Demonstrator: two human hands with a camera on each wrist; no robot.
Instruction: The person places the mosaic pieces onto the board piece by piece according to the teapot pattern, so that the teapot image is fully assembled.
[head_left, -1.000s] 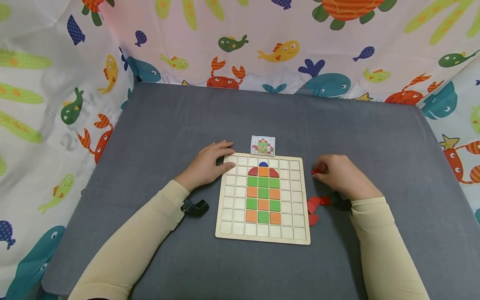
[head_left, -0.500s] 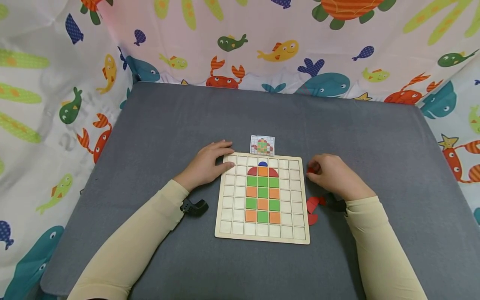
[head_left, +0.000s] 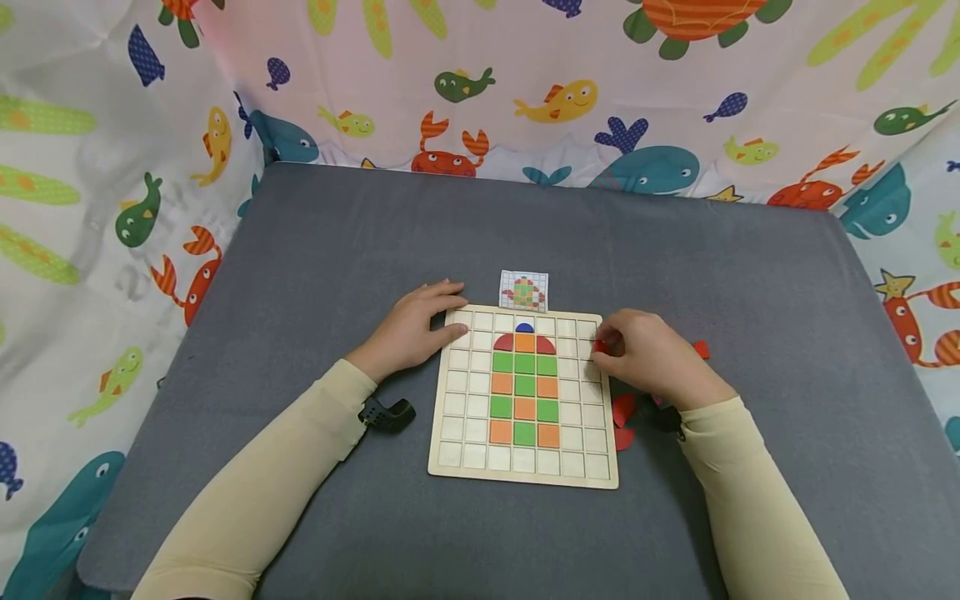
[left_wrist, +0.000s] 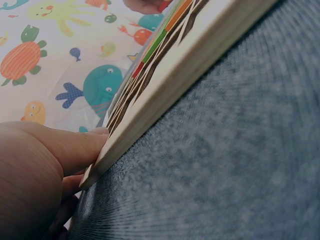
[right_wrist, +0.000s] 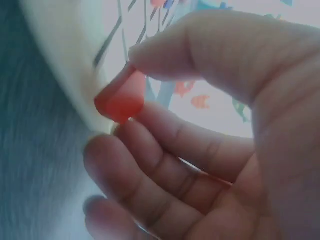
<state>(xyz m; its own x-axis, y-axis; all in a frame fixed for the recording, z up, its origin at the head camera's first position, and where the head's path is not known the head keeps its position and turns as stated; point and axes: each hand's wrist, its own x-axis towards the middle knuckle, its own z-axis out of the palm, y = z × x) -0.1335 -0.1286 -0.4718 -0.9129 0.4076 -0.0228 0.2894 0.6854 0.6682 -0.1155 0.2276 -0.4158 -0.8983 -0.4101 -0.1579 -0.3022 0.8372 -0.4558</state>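
Note:
A wooden grid board [head_left: 450,454] lies on the grey table. Its cells hold green and orange squares, two red quarter-rounds [head_left: 546,344] and a blue half-round [head_left: 525,327]. My left hand [head_left: 412,327] holds the board's far left corner; in the left wrist view the thumb [left_wrist: 90,145] lies on the top face, with fingers at the edge. Over the right edge near the top, my right hand [head_left: 645,354] pinches a small red piece [right_wrist: 122,97] between thumb and index finger. That piece has a curved side; its full outline is partly covered.
A small printed pattern card [head_left: 523,290] lies at the board's far edge. Loose red pieces [head_left: 624,408] lie beside the right edge, partly under the right wrist, and another red piece [head_left: 701,348] shows behind the right hand. Sea-animal cloth [head_left: 360,83] hangs around the table.
My right hand has moved left with the red piece, from beside the board to over its right edge. A loose red piece behind it has come into sight. The left hand stays put.

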